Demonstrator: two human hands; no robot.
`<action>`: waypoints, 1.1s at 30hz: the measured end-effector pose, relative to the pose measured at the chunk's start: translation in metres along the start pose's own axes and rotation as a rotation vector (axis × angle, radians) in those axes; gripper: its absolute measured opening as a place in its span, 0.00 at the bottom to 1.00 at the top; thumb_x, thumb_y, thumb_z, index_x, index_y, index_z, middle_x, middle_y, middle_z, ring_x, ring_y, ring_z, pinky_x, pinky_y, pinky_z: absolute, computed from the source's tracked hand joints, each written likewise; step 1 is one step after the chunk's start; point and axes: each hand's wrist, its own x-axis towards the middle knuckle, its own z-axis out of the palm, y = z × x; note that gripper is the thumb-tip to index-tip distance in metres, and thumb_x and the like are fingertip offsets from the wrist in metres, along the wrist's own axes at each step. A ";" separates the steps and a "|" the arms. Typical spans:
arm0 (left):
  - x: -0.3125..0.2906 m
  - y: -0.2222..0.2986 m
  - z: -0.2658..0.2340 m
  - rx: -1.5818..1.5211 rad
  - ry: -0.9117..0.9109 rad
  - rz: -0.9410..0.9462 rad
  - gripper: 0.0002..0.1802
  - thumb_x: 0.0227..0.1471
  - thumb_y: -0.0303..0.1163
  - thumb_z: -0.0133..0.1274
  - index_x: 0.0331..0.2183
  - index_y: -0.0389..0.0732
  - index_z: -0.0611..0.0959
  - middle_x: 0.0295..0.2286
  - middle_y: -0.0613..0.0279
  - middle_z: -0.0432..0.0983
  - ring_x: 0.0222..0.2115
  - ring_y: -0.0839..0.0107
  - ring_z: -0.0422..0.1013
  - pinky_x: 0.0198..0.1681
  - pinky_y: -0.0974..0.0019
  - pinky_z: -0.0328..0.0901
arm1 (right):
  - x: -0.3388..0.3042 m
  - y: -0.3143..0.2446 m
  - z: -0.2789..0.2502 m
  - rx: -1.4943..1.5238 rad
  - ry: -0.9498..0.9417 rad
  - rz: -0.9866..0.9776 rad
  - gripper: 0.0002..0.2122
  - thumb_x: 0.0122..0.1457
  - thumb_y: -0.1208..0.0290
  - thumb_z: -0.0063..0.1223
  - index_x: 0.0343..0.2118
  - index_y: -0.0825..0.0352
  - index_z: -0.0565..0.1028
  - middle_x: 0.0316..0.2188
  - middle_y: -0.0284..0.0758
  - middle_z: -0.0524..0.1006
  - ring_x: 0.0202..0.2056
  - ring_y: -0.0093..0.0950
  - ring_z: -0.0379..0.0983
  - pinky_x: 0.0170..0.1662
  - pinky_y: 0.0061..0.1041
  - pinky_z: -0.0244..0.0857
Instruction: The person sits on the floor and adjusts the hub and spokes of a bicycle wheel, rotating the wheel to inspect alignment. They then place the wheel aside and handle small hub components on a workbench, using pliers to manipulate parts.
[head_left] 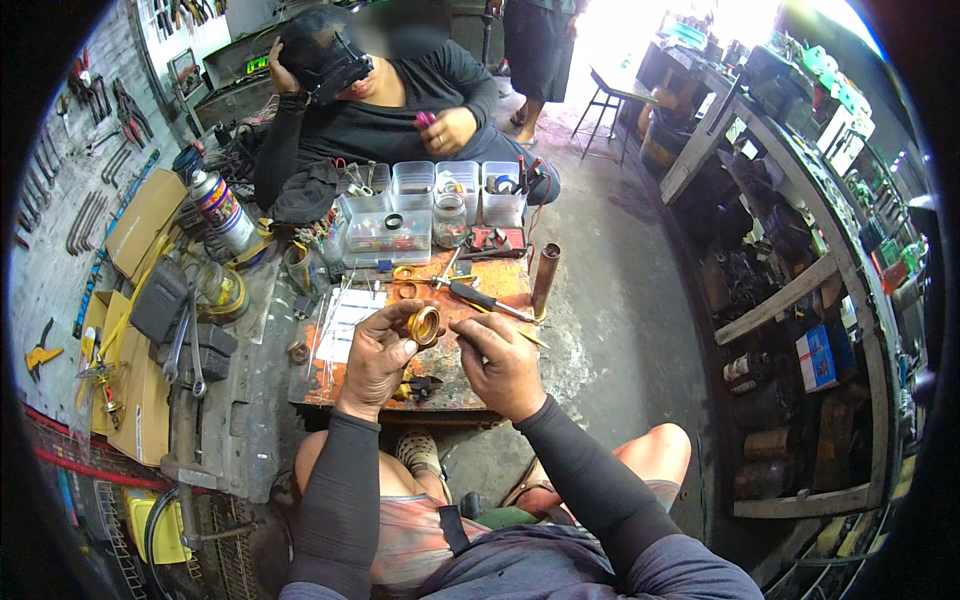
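Observation:
My left hand (pixel 372 360) grips a brass-coloured threaded ring (pixel 425 326) between thumb and fingers, its round opening tilted toward the right. Close beside it, my right hand (pixel 502 365) is closed, thumb against the fingertips; whatever it pinches is hidden or too small to name. Both hands are above a small worn orange worktable (pixel 512 275). Under them lie pliers (pixel 420 386) with dark jaws. Beyond the hands are a black-handled tool (pixel 474 294), a loose copper-coloured ring (pixel 407 291) and a sheet of paper (pixel 340 330) with thin rods across it.
Clear plastic boxes (pixel 385 243) and a glass jar (pixel 450 220) line the table's far side. A copper-coloured tube (pixel 545 275) stands at its right edge. Across sits another person (pixel 400 120). Wrenches (pixel 196 350) and a spray can (pixel 224 212) are left; a cluttered shelf frame (pixel 780 300) is right.

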 end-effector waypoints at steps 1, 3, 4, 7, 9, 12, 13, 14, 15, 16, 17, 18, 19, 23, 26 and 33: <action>0.000 0.001 -0.001 -0.003 0.003 -0.002 0.31 0.55 0.30 0.71 0.59 0.36 0.82 0.55 0.50 0.83 0.53 0.60 0.82 0.61 0.54 0.78 | 0.000 0.003 0.000 0.012 0.027 0.025 0.13 0.58 0.85 0.64 0.46 0.65 0.85 0.37 0.39 0.83 0.35 0.39 0.82 0.40 0.36 0.76; -0.001 0.003 0.000 -0.012 0.001 0.007 0.31 0.55 0.30 0.71 0.59 0.35 0.82 0.55 0.49 0.83 0.53 0.59 0.83 0.61 0.54 0.78 | -0.003 0.007 0.001 -0.035 -0.024 0.113 0.09 0.60 0.81 0.65 0.42 0.67 0.85 0.36 0.39 0.83 0.38 0.41 0.82 0.43 0.38 0.75; -0.001 0.005 0.001 -0.017 0.001 0.010 0.31 0.55 0.30 0.71 0.59 0.35 0.82 0.56 0.49 0.83 0.53 0.58 0.83 0.61 0.54 0.78 | -0.006 0.015 0.003 -0.070 -0.058 0.143 0.08 0.60 0.80 0.65 0.42 0.67 0.85 0.36 0.39 0.83 0.39 0.41 0.82 0.45 0.38 0.75; -0.001 0.010 -0.004 0.013 0.019 0.004 0.32 0.56 0.30 0.71 0.60 0.36 0.81 0.56 0.49 0.82 0.53 0.59 0.83 0.61 0.54 0.78 | -0.016 0.044 0.014 -0.135 -0.222 0.282 0.08 0.64 0.75 0.63 0.43 0.70 0.85 0.40 0.46 0.84 0.45 0.48 0.82 0.51 0.43 0.76; -0.002 0.012 -0.005 0.024 0.046 0.008 0.33 0.55 0.32 0.71 0.60 0.36 0.81 0.57 0.49 0.82 0.53 0.59 0.83 0.60 0.55 0.78 | -0.020 0.057 0.021 -0.178 -0.300 0.328 0.08 0.63 0.75 0.63 0.42 0.70 0.86 0.40 0.46 0.84 0.45 0.49 0.82 0.51 0.44 0.76; -0.002 0.017 -0.008 0.042 0.061 0.032 0.33 0.56 0.32 0.71 0.61 0.36 0.81 0.57 0.51 0.82 0.53 0.60 0.83 0.60 0.55 0.78 | -0.010 0.063 0.035 -0.183 -0.353 0.334 0.09 0.63 0.72 0.63 0.43 0.69 0.87 0.43 0.46 0.85 0.46 0.48 0.82 0.52 0.44 0.75; -0.004 0.017 -0.008 0.038 0.065 0.026 0.32 0.56 0.32 0.71 0.61 0.36 0.81 0.57 0.51 0.82 0.53 0.60 0.83 0.60 0.55 0.78 | -0.007 0.064 0.040 -0.184 -0.365 0.323 0.10 0.64 0.72 0.63 0.44 0.69 0.87 0.44 0.46 0.85 0.46 0.48 0.82 0.52 0.44 0.75; -0.005 0.018 -0.009 0.034 0.069 0.020 0.32 0.56 0.32 0.70 0.61 0.36 0.81 0.57 0.51 0.82 0.52 0.60 0.83 0.60 0.55 0.78 | -0.005 0.066 0.047 -0.146 -0.326 0.263 0.09 0.65 0.70 0.61 0.40 0.70 0.86 0.39 0.49 0.83 0.44 0.51 0.82 0.51 0.46 0.76; -0.006 0.019 -0.010 0.032 0.071 0.018 0.32 0.56 0.32 0.70 0.61 0.36 0.81 0.57 0.51 0.82 0.52 0.60 0.83 0.60 0.54 0.78 | 0.000 0.066 0.051 -0.182 -0.377 0.249 0.08 0.65 0.71 0.61 0.38 0.70 0.85 0.39 0.49 0.83 0.43 0.51 0.81 0.50 0.46 0.76; -0.007 0.019 -0.011 0.017 0.072 0.005 0.32 0.57 0.31 0.69 0.61 0.37 0.81 0.56 0.51 0.83 0.53 0.59 0.83 0.60 0.53 0.78 | 0.005 0.066 0.055 -0.219 -0.427 0.234 0.08 0.65 0.71 0.61 0.36 0.70 0.85 0.38 0.49 0.83 0.42 0.51 0.81 0.50 0.47 0.76; -0.007 0.019 -0.014 0.022 0.069 0.002 0.32 0.57 0.31 0.69 0.61 0.37 0.81 0.56 0.51 0.83 0.53 0.59 0.83 0.60 0.53 0.78 | 0.008 0.064 0.058 -0.255 -0.476 0.219 0.07 0.65 0.71 0.60 0.35 0.70 0.84 0.37 0.49 0.82 0.42 0.51 0.81 0.49 0.47 0.75; -0.006 0.017 -0.015 0.022 0.063 -0.002 0.32 0.57 0.31 0.69 0.61 0.37 0.82 0.55 0.52 0.83 0.53 0.59 0.83 0.60 0.53 0.78 | 0.008 0.068 0.061 -0.259 -0.459 0.183 0.08 0.65 0.71 0.58 0.32 0.69 0.82 0.35 0.49 0.81 0.41 0.50 0.81 0.48 0.47 0.76; -0.005 0.015 -0.016 0.021 0.056 -0.007 0.32 0.57 0.31 0.70 0.61 0.37 0.82 0.55 0.52 0.83 0.53 0.59 0.83 0.60 0.52 0.78 | 0.007 0.072 0.064 -0.286 -0.477 0.177 0.08 0.65 0.71 0.57 0.32 0.69 0.82 0.35 0.48 0.81 0.40 0.49 0.81 0.48 0.45 0.76; -0.005 0.015 -0.015 -0.009 0.042 -0.026 0.31 0.58 0.32 0.69 0.61 0.39 0.82 0.54 0.52 0.84 0.50 0.59 0.84 0.56 0.54 0.80 | 0.009 0.075 0.070 -0.385 -0.535 0.114 0.08 0.66 0.70 0.55 0.33 0.67 0.82 0.35 0.45 0.81 0.40 0.46 0.81 0.48 0.41 0.77; -0.005 0.015 -0.015 -0.006 0.040 -0.004 0.31 0.58 0.33 0.70 0.61 0.38 0.82 0.52 0.53 0.85 0.48 0.60 0.85 0.54 0.55 0.82 | 0.011 0.075 0.072 -0.461 -0.561 0.015 0.07 0.65 0.70 0.56 0.34 0.66 0.81 0.35 0.44 0.81 0.40 0.44 0.81 0.47 0.40 0.77; -0.002 0.017 -0.007 0.053 0.100 -0.068 0.32 0.59 0.36 0.69 0.61 0.37 0.81 0.48 0.56 0.86 0.46 0.62 0.86 0.51 0.59 0.82 | 0.011 0.058 0.056 -0.111 -0.148 0.196 0.04 0.65 0.75 0.59 0.36 0.70 0.78 0.35 0.46 0.80 0.41 0.47 0.80 0.44 0.41 0.74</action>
